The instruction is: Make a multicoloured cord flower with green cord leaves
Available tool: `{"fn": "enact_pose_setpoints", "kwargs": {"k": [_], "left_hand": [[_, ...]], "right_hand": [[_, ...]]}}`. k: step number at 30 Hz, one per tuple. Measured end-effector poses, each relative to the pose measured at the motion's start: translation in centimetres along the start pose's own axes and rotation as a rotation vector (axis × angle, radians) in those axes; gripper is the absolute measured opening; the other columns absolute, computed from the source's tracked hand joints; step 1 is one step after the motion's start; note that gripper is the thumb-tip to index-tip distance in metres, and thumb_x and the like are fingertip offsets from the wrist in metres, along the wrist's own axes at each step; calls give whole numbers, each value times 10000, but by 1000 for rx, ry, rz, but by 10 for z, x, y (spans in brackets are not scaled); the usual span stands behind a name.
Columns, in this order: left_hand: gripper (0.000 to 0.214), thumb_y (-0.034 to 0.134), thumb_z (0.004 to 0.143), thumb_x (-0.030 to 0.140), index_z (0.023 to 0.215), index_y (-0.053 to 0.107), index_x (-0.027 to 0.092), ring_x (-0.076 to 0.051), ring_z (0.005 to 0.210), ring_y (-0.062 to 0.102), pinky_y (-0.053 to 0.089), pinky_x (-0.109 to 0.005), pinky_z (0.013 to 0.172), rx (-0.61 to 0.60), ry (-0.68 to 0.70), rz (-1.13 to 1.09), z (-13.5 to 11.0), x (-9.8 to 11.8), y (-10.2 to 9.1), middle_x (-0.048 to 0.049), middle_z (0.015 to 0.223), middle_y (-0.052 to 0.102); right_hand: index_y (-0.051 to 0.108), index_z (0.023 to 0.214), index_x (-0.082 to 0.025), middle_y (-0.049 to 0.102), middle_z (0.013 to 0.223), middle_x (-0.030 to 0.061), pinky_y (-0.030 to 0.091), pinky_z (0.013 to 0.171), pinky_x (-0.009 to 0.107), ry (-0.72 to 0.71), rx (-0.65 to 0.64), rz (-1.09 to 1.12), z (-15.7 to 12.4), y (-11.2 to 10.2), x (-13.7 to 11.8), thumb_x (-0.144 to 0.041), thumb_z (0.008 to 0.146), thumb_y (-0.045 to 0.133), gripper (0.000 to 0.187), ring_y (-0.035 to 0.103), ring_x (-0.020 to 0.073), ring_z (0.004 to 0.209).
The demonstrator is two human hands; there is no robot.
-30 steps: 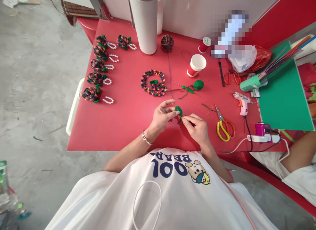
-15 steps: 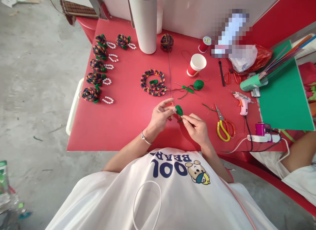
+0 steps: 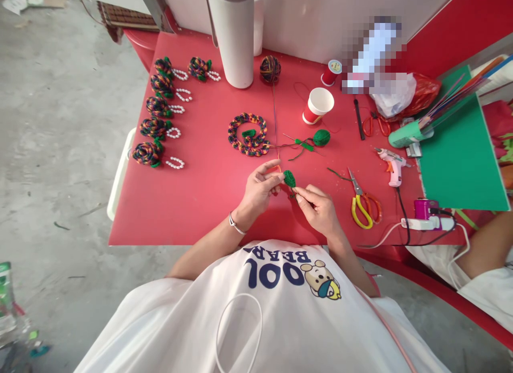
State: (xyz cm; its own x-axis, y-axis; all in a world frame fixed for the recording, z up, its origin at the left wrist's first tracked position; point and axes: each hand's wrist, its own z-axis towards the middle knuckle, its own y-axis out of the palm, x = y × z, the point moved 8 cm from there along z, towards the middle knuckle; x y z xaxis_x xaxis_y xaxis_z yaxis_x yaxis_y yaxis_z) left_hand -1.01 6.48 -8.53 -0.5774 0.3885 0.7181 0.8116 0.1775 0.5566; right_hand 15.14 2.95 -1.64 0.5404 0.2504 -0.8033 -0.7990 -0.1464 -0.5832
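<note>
My left hand (image 3: pixel 259 190) pinches a small green crocheted leaf (image 3: pixel 289 178) between thumb and fingers, just above the red table (image 3: pixel 192 202). My right hand (image 3: pixel 318 207) is closed in a pinch right beside the leaf, on something thin that I cannot make out. A multicoloured yarn coil (image 3: pixel 248 134) with a green piece in it lies just beyond my hands. A small green yarn ball (image 3: pixel 321 137) with loose strands sits to its right.
Several finished yarn flowers with bead loops (image 3: pixel 156 114) line the table's left side. A white flask (image 3: pixel 234 36), yarn ball (image 3: pixel 270 68), paper cup (image 3: pixel 318 105), yellow scissors (image 3: pixel 363 204), glue gun (image 3: pixel 391 164), power strip (image 3: pixel 427 223) and green card (image 3: pixel 460 159) lie about. Another person's arm (image 3: pixel 484 250) is at right.
Both hands have shifted slightly while working the green leaf; the leaf has turned a little. Nothing else on the table moved.
</note>
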Motion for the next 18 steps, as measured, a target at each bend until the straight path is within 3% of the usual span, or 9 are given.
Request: {"fn": "enact_pose_setpoints", "kwargs": {"k": [18], "left_hand": [[746,1006,573,308,1219,657,171,-70,495,567,417,-209,498,-33,35,-15,-1,2,5,30,716,750]], "right_hand": [[824,1199,-232,724,882,49,556,686,299,39,13,21,1,0,-1,-331,1044,588,299,632,165,717]]}}
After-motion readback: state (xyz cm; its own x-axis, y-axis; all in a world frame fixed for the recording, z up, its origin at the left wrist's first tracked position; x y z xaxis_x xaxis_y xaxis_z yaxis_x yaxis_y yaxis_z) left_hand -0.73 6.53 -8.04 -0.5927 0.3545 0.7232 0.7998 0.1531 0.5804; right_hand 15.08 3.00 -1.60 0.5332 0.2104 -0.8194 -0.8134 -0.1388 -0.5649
